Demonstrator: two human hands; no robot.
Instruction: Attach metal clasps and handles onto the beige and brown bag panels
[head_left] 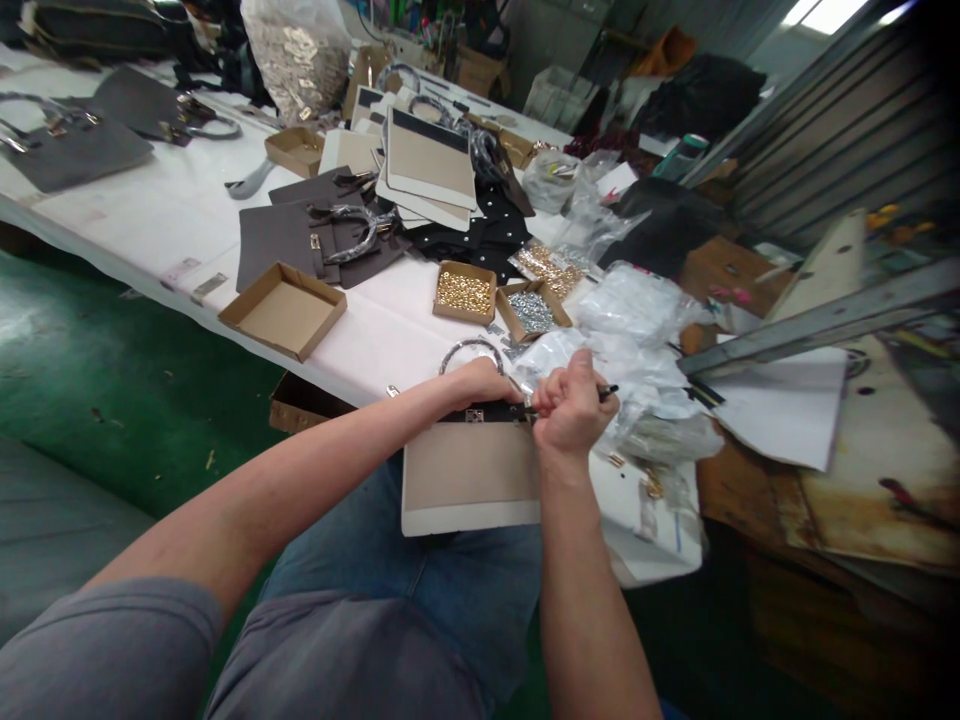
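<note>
A beige and white handbag panel [469, 475] rests on my lap against the table's front edge, with a black strip and a metal clasp along its top. My left hand [480, 383] is closed on that top edge beside a curved silvery handle [472, 348]. My right hand [571, 405] is a fist wrapped round a thin dark tool [607, 392], its tip at the clasp.
On the white table [150, 215] stand an empty cardboard tray [283, 311], a tray of gold fittings [465, 291], a tray of silver fittings [531, 311], clear plastic bags [637, 305], grey bag pieces [300, 235] and stacked beige panels [429, 160]. Green floor lies to the left.
</note>
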